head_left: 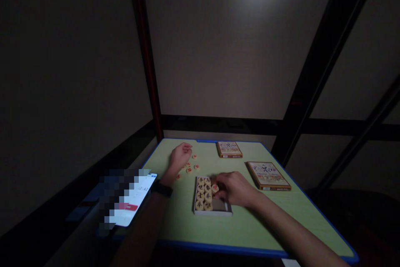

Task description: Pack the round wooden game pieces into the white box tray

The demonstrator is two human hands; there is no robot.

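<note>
A shallow open box (228, 208) sits near the middle of the table, with two columns of black-marked Chinese chess pieces (200, 195) filling its left side. My right hand (237, 188) reaches over the box's right side, its thumb and fingers closed around a red-marked Chinese chess piece (215, 188) beside those columns. Farther back on the left, my left hand (180, 156) hovers over or rests by several loose red-marked pieces (196, 166). Its fingers are curled together, and whatever they may hold is hidden. A dark band (164, 188) is around my left wrist.
Two closed, printed game boxes lie on the green table (175, 225): one box (229, 149) at the back, the other box (268, 175) to the right. A lit phone (140, 198) is at the left edge. Dark wall panels (218, 50) rise behind.
</note>
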